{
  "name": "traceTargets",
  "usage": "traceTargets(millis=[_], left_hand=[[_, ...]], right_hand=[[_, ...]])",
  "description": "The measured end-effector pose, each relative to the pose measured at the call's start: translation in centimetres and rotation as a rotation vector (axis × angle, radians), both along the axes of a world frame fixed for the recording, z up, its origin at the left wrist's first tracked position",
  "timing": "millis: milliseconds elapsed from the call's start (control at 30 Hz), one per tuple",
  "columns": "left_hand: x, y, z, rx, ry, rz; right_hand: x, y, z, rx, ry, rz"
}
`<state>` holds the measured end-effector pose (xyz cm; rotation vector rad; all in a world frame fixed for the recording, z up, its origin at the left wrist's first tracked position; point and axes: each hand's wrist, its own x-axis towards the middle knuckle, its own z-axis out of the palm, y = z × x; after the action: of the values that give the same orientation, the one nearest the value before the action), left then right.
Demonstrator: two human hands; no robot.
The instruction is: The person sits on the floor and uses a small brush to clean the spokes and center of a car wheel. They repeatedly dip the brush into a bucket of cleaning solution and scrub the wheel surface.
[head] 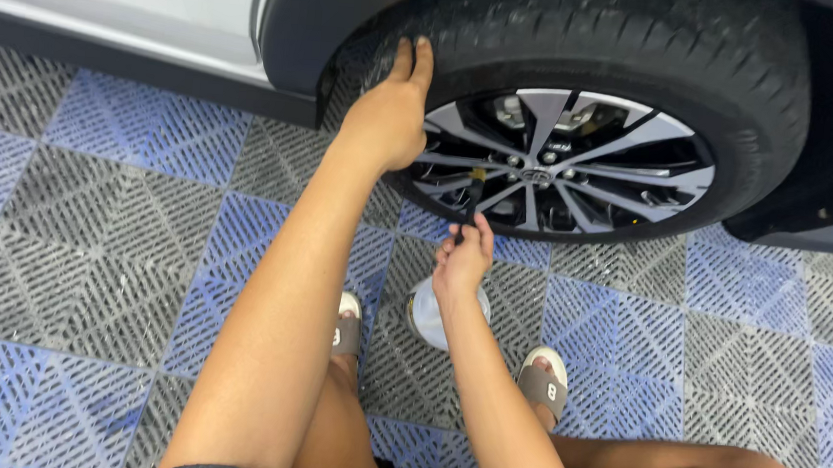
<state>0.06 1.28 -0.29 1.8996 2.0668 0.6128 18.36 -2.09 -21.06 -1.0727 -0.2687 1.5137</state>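
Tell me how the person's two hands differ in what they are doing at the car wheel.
The left hand lies flat and open against the black rubber tyre, fingers stretched upward; the right hand is closed in a pinch grip on a slim dark brush-like tool. The left hand sits higher, on the tread; the right hand is lower, below the silver-and-black alloy rim. Both are bare and reach toward the same wheel.
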Motion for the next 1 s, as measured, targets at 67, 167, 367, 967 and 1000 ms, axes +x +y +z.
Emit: traceTargets(millis=[67,167,367,967,1000], left_hand=[[-0.1,0.2,0.1,-0.011,-0.001,-0.002],[-0.2,0.4,-0.3,-0.006,0.001,0.018],[0.1,0.7,-1.9,0.211,0.097,0.096],[4.8,-4.0,2.0,0.157,-0.071,0.108],[6.0,-4.4,2.8,0.111,-0.072,0.099]], right_hand=[[1.6,0.2,1.0,0.009,-0.081,0.112],[5.0,0.7,3.0,0.051,-0.358,0.286],[13.3,2.2,10.0,0.024,-0.545,0.692],[24.4,0.8,24.2,0.228,-1.265,0.877],[24.1,0.4,24.2,0.273,-1.344,0.902]])
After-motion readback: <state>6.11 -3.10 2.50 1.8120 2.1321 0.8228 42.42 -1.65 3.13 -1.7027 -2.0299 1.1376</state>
